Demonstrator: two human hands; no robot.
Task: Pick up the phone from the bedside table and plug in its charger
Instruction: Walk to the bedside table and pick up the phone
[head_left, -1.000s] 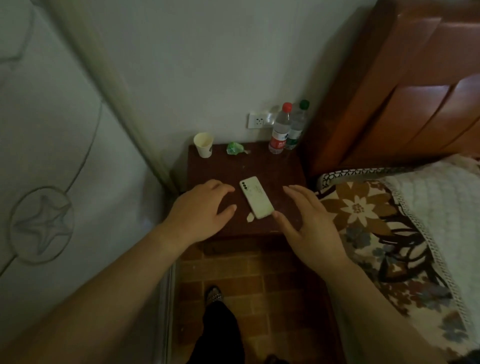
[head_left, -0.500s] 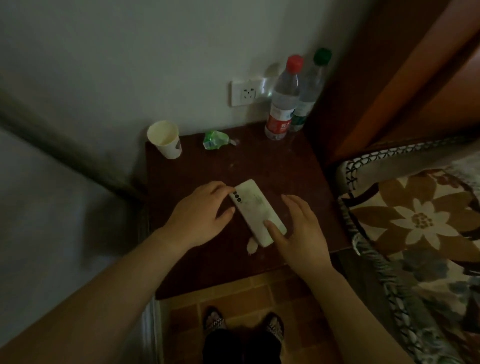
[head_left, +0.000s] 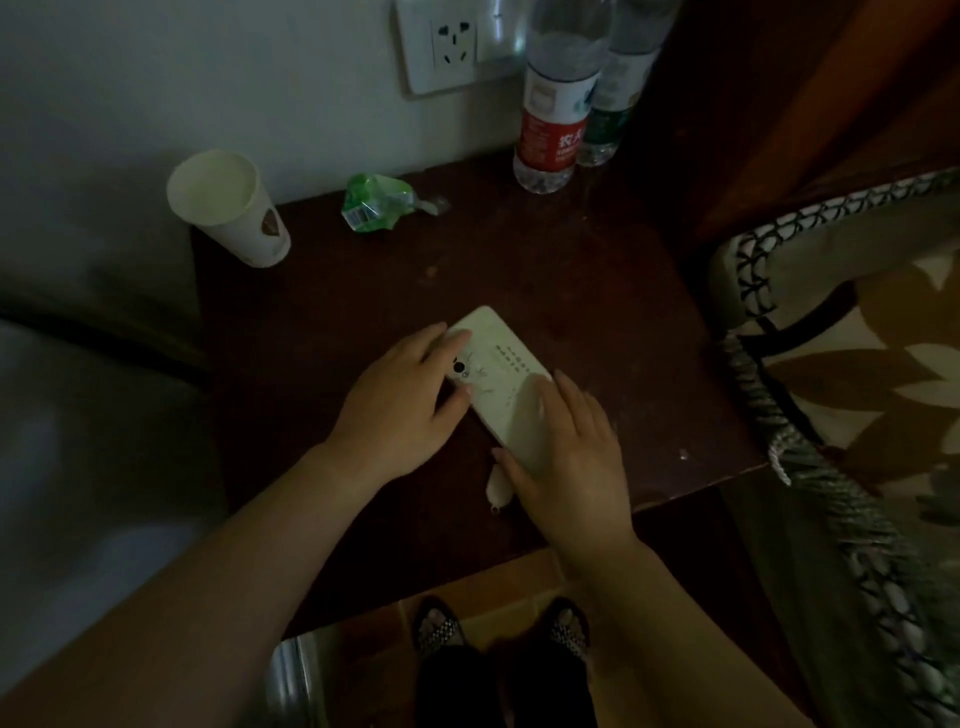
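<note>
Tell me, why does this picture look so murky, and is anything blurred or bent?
Head view: dim room light, the dark bedside table nearly swallows detail; the pale phone stands out; the right hand looks slightly smeared; wide-angle lens bows the edges; bottle tops are cropped.

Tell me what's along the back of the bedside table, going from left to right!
paper cup → crumpled green wrapper → red-label water bottle → green-label water bottle, partly behind the red one.
</note>
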